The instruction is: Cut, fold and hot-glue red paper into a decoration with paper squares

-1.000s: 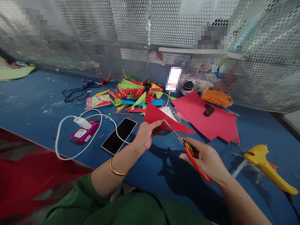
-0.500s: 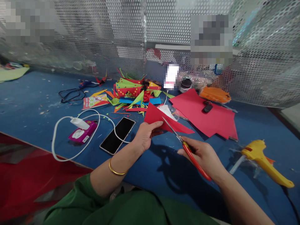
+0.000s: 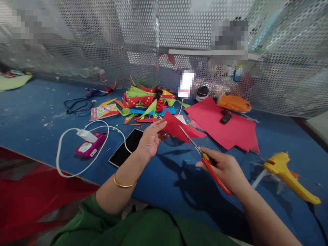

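My left hand [image 3: 151,138] pinches the left end of a red paper piece [image 3: 176,128], raised above the blue table. In my right hand [image 3: 222,167] are red-handled scissors [image 3: 214,174], their blades pointing up and left against the front of the paper. Whether the blades are touching the paper is unclear. Behind and to the right lie larger red sheets [image 3: 217,124] with a black key fob [image 3: 226,117] on top.
A black phone [image 3: 125,148] and a purple power socket [image 3: 91,145] with a white cable lie left. Colourful paper scraps [image 3: 146,102] sit at the back. A yellow glue gun [image 3: 289,174] rests right, near an orange packet [image 3: 234,103].
My left hand has shifted left and slightly up along the phone's side, and the paper has changed its tilt. My right hand with the scissors has moved only slightly right.
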Tool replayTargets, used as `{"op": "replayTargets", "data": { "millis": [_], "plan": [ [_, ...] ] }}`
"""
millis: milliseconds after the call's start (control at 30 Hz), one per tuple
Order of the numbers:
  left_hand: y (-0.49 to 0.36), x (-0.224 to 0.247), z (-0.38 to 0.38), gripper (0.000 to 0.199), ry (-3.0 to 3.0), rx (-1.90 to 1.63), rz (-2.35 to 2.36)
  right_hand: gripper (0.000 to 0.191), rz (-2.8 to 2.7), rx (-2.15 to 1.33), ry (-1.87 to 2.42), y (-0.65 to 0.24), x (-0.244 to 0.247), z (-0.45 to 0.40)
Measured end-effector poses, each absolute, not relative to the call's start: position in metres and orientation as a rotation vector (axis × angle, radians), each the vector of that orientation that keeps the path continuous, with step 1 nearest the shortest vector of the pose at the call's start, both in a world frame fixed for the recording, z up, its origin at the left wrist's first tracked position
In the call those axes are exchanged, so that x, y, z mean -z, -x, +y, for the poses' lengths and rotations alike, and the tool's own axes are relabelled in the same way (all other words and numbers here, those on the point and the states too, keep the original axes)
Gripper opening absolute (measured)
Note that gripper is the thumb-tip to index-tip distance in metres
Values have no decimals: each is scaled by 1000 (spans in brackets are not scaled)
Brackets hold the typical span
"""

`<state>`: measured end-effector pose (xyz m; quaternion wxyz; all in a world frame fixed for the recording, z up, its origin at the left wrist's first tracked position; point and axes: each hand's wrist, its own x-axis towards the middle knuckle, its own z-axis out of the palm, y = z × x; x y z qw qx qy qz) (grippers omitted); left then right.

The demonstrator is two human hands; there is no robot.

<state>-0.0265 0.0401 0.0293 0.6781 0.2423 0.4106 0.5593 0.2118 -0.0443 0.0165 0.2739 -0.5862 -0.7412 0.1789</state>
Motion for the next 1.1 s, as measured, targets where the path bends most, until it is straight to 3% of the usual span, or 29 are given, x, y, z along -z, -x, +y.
{"op": "replayTargets", "data": {
  "millis": [133, 267, 1100],
  "plan": [
    [36, -34, 46, 32, -720, -1220, 923, 46, -2037, -444, 1538, -212, -15, -45],
    [38, -34, 46, 26, -793, -1148, 975, 40, -2063, -475, 1519, -210, -14, -46],
    [30, -26, 39, 19, -811, -998, 1034, 57, -2099, -503, 1562, -205, -21, -48]
  ]
}}
